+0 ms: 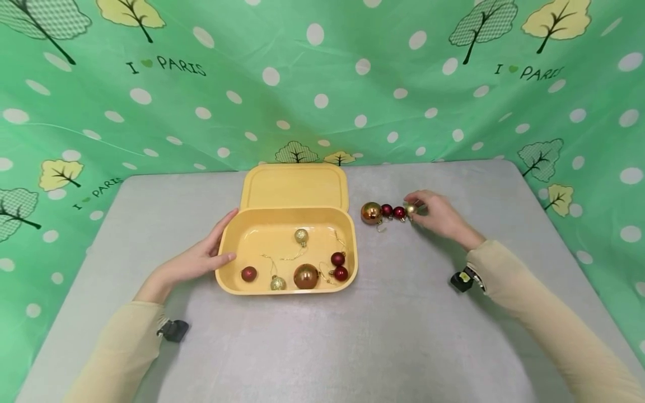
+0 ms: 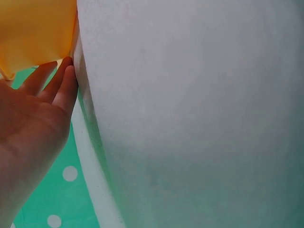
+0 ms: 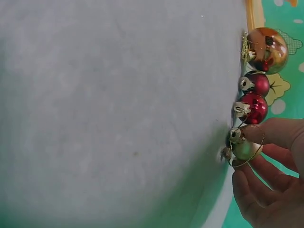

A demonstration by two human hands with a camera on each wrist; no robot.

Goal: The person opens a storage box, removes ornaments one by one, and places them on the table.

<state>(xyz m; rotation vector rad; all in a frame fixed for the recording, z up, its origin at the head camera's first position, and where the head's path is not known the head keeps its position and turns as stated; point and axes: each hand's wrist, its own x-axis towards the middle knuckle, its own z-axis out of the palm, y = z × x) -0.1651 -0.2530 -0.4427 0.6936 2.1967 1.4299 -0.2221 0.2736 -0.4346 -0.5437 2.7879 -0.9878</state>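
Observation:
A yellow lidded box point(image 1: 287, 291) stands open on the table. My left hand point(image 1: 194, 260) holds its left side, thumb over the rim and fingers along the outer wall; in the left wrist view those fingers point(image 2: 61, 88) look nearly straight. Right of the box, my right hand point(image 1: 443, 217) pinches a small gold Christmas bauble point(image 3: 247, 148) between thumb and fingers. This bauble ends a row with a shiny red bauble point(image 3: 254, 108), a dark red bauble point(image 3: 258, 84) and a large copper-gold bauble point(image 1: 371, 213). Hanging loops trail from several.
Inside the box lie small red baubles point(image 1: 249, 273), gold glitter baubles point(image 1: 301, 236) and a large copper bauble point(image 1: 305, 276). The box's lid point(image 1: 294, 187) lies behind it. A grey table point(image 1: 322, 347) carries everything, with a green patterned cloth point(image 1: 322, 73) behind.

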